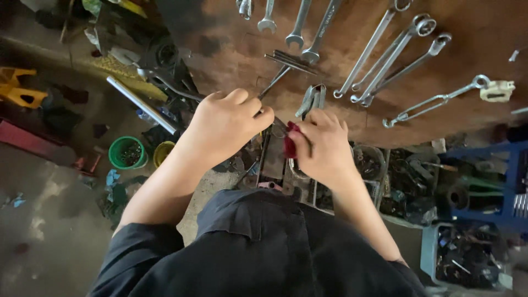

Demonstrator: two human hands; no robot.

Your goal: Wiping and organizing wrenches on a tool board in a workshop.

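Red-handled tool [290, 144] sits in the right hand [324, 146], whose fingers are curled around the handle so that only a strip of red shows at the left edge of the fist, just below the brown wall board [231, 49]. The left hand [228, 125] is clenched, thumb pressed to forefinger, pinching a thin dark metal rod [275, 80] that slants up and right toward the board. Between the two hands the working ends meet over a dark metal tray [273, 159], but what they touch there is hidden by the knuckles. Above, a row of chrome combination wrenches [379, 60] hangs on the board, with a pair of grey pliers [312, 99] just over the right hand. To the left, a shiny steel pipe [140, 103] leans across a heap of dark clutter, and a green bucket [127, 152] and a yellow tub [162, 152] stand on the concrete floor. At right, open bins of small dark parts [467, 256] and a blue rack [511, 181] are too dim to sort out. Black sleeves [258, 253] fill the bottom of the view and cut off both forearms.
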